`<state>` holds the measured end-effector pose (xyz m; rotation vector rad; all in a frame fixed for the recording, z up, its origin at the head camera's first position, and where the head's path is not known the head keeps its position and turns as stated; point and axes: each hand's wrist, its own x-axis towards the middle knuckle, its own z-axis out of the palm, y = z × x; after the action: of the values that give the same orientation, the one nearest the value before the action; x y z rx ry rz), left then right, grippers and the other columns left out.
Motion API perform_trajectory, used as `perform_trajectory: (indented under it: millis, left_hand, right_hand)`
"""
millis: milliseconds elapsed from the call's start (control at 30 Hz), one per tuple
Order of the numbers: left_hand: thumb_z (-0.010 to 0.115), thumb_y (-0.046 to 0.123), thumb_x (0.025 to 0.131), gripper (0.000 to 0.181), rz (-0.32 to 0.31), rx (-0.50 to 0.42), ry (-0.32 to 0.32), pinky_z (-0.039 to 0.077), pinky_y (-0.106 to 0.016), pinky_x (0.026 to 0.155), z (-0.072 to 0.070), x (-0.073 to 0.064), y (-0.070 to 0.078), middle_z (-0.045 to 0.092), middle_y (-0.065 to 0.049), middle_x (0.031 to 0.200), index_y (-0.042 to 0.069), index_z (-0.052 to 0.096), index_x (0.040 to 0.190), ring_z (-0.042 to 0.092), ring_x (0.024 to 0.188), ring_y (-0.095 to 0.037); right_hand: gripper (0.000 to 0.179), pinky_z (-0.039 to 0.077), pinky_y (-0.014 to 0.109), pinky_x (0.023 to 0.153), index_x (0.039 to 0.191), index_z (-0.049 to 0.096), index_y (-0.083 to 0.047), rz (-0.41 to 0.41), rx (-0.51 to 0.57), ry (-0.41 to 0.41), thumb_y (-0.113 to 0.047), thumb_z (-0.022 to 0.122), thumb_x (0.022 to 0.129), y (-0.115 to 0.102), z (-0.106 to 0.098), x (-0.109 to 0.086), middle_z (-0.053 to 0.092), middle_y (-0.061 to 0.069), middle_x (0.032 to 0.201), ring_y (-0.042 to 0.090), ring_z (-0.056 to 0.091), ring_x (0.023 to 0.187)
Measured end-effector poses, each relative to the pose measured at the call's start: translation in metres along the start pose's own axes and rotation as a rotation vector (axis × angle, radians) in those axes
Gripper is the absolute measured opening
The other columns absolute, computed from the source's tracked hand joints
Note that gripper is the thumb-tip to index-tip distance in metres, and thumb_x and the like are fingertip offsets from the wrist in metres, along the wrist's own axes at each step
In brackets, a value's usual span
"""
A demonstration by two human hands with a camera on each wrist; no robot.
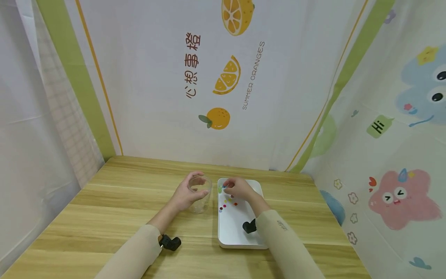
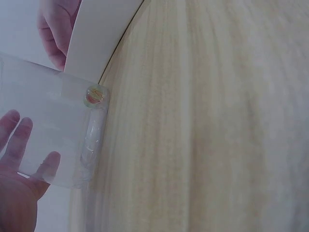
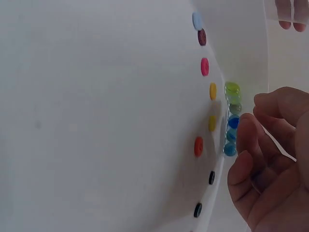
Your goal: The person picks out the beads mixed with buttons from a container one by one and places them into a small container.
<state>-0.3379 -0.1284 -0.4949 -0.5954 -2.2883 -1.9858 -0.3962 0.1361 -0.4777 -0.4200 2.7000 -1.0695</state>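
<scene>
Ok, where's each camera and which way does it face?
Head: on the head, facing forward and down over the table; left hand, right hand and sleeves show.
Left wrist: on that wrist, facing the clear cup; parts of both hands show.
Right wrist: on that wrist, facing into the white tray; parts of both hands show.
Shared by head and right wrist: coloured buttons.

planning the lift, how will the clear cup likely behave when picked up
The clear cup is probably light, as it looks thin and see-through. Its smooth sides may prove slippery. The marble showing at its bottom could roll if the cup tilts.
</scene>
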Motion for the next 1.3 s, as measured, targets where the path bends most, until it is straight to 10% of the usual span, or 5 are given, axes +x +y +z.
perform_trajectory:
  millis: [967, 1300]
  left_hand:
    - [0.081, 0.011, 0.096, 0.068, -0.007, 0.019, 0.011, 0.046, -0.069, 0.118, 0.0, 0.001, -0.002, 0.061, -0.032, 0.151, 0.005, 0.046, 0.154, 0.059, 0.142, -0.043]
    - [0.082, 0.01, 0.096, 0.067, -0.007, 0.015, 0.009, 0.045, -0.069, 0.118, 0.001, 0.002, -0.004, 0.064, -0.028, 0.149, 0.006, 0.048, 0.153, 0.06, 0.141, -0.043]
  right_hand:
    - [0.009, 0.05, 0.023, 0.057, 0.104, 0.076, -0.009, -0.022, -0.156, 0.011, -0.013, 0.078, 0.097, -0.012, 0.019, -0.001, 0.071, 0.0, 0.092, 0.01, 0.059, 0.068]
    - [0.01, 0.052, 0.027, 0.054, 0.11, 0.074, -0.012, 0.032, -0.012, 0.044, -0.011, 0.075, 0.1, -0.002, 0.015, -0.004, 0.072, 0.002, 0.098, 0.015, 0.061, 0.071]
